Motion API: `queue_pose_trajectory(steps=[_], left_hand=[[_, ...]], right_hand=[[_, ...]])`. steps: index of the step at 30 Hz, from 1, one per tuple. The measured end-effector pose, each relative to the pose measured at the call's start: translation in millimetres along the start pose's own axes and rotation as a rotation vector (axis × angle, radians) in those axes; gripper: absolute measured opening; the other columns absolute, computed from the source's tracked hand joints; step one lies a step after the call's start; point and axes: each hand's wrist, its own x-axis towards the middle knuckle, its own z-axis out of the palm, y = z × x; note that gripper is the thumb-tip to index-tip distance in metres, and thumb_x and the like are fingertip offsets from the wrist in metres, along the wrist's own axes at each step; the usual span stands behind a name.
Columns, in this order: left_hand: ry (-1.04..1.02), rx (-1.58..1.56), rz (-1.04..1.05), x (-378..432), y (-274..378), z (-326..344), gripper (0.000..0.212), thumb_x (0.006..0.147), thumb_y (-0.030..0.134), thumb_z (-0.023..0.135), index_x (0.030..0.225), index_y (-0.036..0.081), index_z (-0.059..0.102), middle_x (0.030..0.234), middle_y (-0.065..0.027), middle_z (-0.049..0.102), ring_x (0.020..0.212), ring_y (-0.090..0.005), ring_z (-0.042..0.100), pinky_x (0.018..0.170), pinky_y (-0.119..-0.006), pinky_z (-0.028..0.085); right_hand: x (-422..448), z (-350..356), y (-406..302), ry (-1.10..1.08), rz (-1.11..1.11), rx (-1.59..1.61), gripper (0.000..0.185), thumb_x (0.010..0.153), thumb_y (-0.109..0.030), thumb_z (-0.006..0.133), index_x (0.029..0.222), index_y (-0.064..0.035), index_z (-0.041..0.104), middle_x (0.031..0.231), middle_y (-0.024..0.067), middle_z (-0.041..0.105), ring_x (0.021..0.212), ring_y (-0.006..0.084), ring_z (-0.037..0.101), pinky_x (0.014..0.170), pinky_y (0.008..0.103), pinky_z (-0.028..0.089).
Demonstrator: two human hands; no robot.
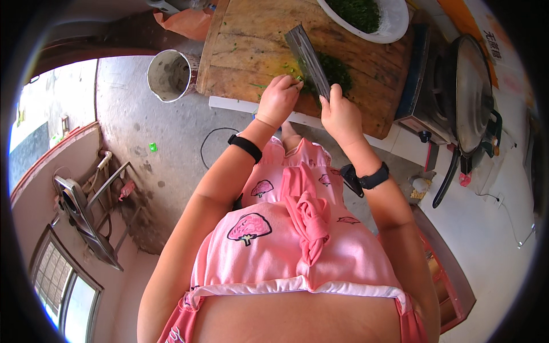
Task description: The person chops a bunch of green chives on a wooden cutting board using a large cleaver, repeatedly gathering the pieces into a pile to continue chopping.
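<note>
My right hand [342, 112] grips the handle end of a wide-bladed kitchen cleaver [308, 56], its blade slanting up and to the left over a wooden cutting board [248, 47]. Just left of the blade, my left hand [279, 95] has its fingers curled on a small bunch of green stalks [299, 79]. Finely chopped greens [336, 73] lie in a heap on the board, right of the blade and partly hidden by it. More chopped greens [357, 13] fill part of a white plastic bowl [392, 21] at the board's far right.
A stained bucket [170, 76] stands left of the board, below an orange plastic bag [185, 23]. On the right are a gas stove [429, 115] and a lidded wok [472, 94], its handle pointing towards me. A black cable [205, 143] lies on the floor.
</note>
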Motion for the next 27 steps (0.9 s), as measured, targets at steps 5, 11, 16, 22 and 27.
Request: queue_pose_trajectory(steps=[5,11,16,22,27], left_hand=[[-0.142,0.147,0.051,-6,-4,-1,0.023,0.07,0.007,0.06,0.093,0.005,0.062,0.086,-0.006,0.055,0.084,-0.0233,0.054,0.072,-0.033,0.048],[-0.288,0.262,0.144,-7,3,-8,0.028,0.072,0.013,0.056,0.098,0.002,0.057,0.099,-0.0063,0.052,0.097,-0.0237,0.051,0.079,-0.031,0.047],[-0.238,0.192,0.129,-4,-5,-8,0.024,0.073,0.011,0.056,0.096,0.004,0.059,0.096,-0.0064,0.053,0.094,-0.0234,0.052,0.077,-0.031,0.047],[-0.094,0.062,-0.013,-1,-5,-1,0.01,0.073,0.008,0.058,0.081,0.006,0.063,0.081,-0.0048,0.056,0.08,-0.023,0.055,0.066,-0.032,0.048],[-0.061,-0.017,-0.019,-2,-11,-1,0.007,0.071,0.007,0.06,0.077,0.006,0.063,0.077,-0.005,0.056,0.075,-0.0246,0.055,0.064,-0.033,0.048]], right_hand=[[7,14,-19,-0.065,0.067,-0.042,0.018,0.084,-0.019,0.049,0.088,-0.0049,0.038,0.055,0.0152,0.056,0.051,0.0358,0.057,0.045,0.0457,0.045],[32,12,-14,0.03,0.048,0.022,0.019,0.085,-0.02,0.048,0.086,-0.0033,0.038,0.059,0.0185,0.057,0.055,0.0382,0.057,0.046,0.0467,0.046],[16,-11,-7,0.161,-0.039,0.059,0.021,0.085,-0.023,0.05,0.085,-0.0045,0.039,0.055,0.0169,0.055,0.049,0.0364,0.055,0.043,0.0458,0.043],[-2,-2,-5,0.018,-0.019,0.01,0.022,0.084,-0.023,0.052,0.089,-0.0049,0.041,0.053,0.0174,0.053,0.048,0.0377,0.053,0.041,0.0463,0.04],[0,6,-15,-0.025,-0.049,-0.089,0.018,0.082,-0.018,0.051,0.087,-0.0049,0.04,0.056,0.0136,0.057,0.048,0.0327,0.057,0.041,0.0419,0.045]])
